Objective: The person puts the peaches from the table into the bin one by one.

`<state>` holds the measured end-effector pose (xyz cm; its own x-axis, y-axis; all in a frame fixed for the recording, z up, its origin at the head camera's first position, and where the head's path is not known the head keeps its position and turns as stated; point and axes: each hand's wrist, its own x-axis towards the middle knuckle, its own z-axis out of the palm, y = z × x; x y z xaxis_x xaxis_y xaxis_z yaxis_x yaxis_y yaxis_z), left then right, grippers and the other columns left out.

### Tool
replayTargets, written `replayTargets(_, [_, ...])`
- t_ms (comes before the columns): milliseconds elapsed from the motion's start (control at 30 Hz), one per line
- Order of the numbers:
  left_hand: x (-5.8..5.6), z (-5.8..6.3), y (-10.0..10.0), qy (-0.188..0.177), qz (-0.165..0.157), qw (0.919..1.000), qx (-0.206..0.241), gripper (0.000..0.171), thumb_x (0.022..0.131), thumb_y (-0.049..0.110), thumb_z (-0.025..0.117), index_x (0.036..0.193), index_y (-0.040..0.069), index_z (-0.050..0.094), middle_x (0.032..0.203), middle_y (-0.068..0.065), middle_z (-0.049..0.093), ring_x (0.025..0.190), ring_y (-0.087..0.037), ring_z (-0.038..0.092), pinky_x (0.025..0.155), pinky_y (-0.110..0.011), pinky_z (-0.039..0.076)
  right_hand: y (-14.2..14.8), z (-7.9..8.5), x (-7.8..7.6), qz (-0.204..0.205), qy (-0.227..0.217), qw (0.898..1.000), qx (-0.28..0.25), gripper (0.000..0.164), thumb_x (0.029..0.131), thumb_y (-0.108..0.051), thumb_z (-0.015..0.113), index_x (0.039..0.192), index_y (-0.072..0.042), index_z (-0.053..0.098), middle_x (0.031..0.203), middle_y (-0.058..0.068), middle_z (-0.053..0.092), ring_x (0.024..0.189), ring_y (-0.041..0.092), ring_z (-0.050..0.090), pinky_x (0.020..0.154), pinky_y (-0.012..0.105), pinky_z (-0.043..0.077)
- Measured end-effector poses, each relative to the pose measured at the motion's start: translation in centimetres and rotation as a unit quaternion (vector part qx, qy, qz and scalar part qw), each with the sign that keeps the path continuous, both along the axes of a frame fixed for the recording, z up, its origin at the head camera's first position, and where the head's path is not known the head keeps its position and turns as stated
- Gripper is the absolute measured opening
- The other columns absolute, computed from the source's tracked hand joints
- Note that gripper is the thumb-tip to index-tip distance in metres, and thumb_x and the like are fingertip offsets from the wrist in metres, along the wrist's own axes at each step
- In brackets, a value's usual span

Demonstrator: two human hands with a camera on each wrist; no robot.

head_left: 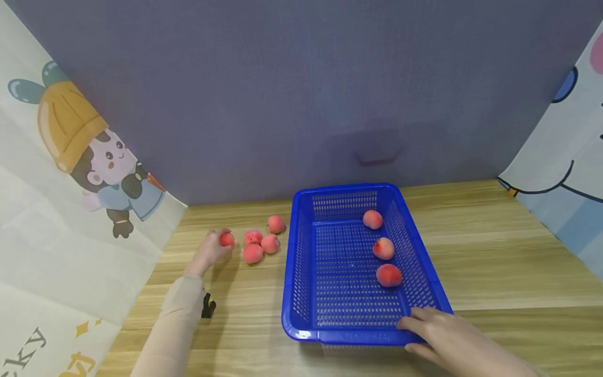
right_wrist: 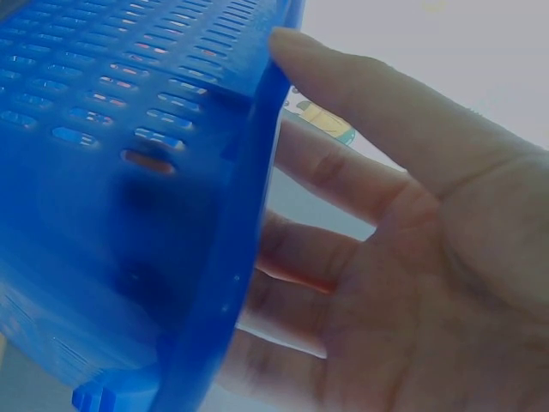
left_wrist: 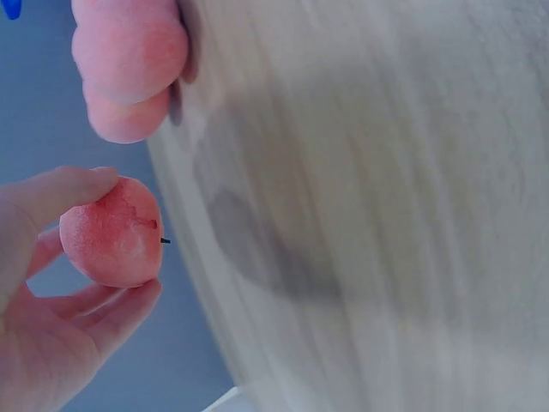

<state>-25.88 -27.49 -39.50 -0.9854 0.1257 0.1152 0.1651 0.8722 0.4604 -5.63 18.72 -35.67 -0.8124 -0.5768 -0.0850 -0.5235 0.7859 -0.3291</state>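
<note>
My left hand (head_left: 209,254) holds a peach (left_wrist: 111,236) between thumb and fingers, at the left of the table; a short dark stem sticks out of it. Just right of that hand, several more peaches (head_left: 253,254) sit in a loose cluster. In the middle stands a blue perforated plastic basket (head_left: 288,293). Three peaches lie inside along its right side, among them a reddish one (head_left: 389,275) nearest me. At the basket's near right corner my right hand (head_left: 443,332) grips the rim, thumb on the outer side and fingers over the edge in the right wrist view.
A wood-grain table (head_left: 476,235) carries everything. Behind it rises a grey-blue panel (head_left: 282,104), close to the basket's far end. White printed sheets with cartoon figures (head_left: 113,157) border the left and right sides. A small black object (head_left: 208,306) shows beside the left sleeve.
</note>
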Motion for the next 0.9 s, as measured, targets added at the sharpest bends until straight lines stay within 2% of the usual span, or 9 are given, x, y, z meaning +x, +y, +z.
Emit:
replayTargets(200, [0.2, 1.1, 0.2, 0.025, -0.01, 0.9996, 0.001, 0.044, 0.074, 0.005, 0.063, 0.113, -0.011, 0.049, 0.104, -0.035, 0.046, 0.09, -0.042, 0.051, 0.073, -0.048, 0.046, 0.1, -0.1, 0.0, -0.001, -0.004, 1.0, -0.002, 0.034, 0.08, -0.039, 0.059, 0.101, -0.012, 0.062, 0.099, 0.011, 0.062, 0.089, 0.034, 0.058, 0.07, 0.05, 0.047])
replayTargets(400, [0.6, 2.6, 1.1, 0.054, -0.022, 0.9983, 0.0, 0.044, 0.074, 0.008, 0.065, 0.114, -0.008, 0.051, 0.106, -0.033, 0.045, 0.088, -0.042, 0.052, 0.07, -0.048, 0.046, 0.1, -0.2, 0.0, -0.002, -0.002, 1.0, -0.003, 0.034, 0.08, -0.037, 0.059, 0.102, -0.011, 0.062, 0.099, 0.012, 0.062, 0.089, 0.035, 0.058, 0.069, 0.05, 0.047])
replayTargets(667, [1.1, 4.6, 3.2, 0.074, -0.051, 0.9959, -0.008, 0.046, 0.076, 0.01, 0.065, 0.117, -0.004, 0.051, 0.111, -0.03, 0.043, 0.092, -0.04, 0.052, 0.071, -0.046, 0.048, 0.1, -0.2, 0.0, -0.003, -0.001, 1.0, -0.006, 0.034, 0.08, -0.037, 0.059, 0.102, -0.011, 0.062, 0.1, 0.014, 0.061, 0.089, 0.037, 0.057, 0.069, 0.052, 0.047])
replayTargets(900, [1.8, 6.4, 5.8, 0.097, -0.099, 0.9903, -0.001, 0.043, 0.074, 0.006, 0.066, 0.114, -0.002, 0.053, 0.106, -0.024, 0.045, 0.09, -0.034, 0.05, 0.071, -0.042, 0.048, 0.1, -0.4, 0.0, -0.001, 0.007, 1.0, -0.007, 0.034, 0.081, -0.038, 0.058, 0.102, -0.011, 0.062, 0.099, 0.012, 0.061, 0.089, 0.035, 0.058, 0.068, 0.05, 0.047])
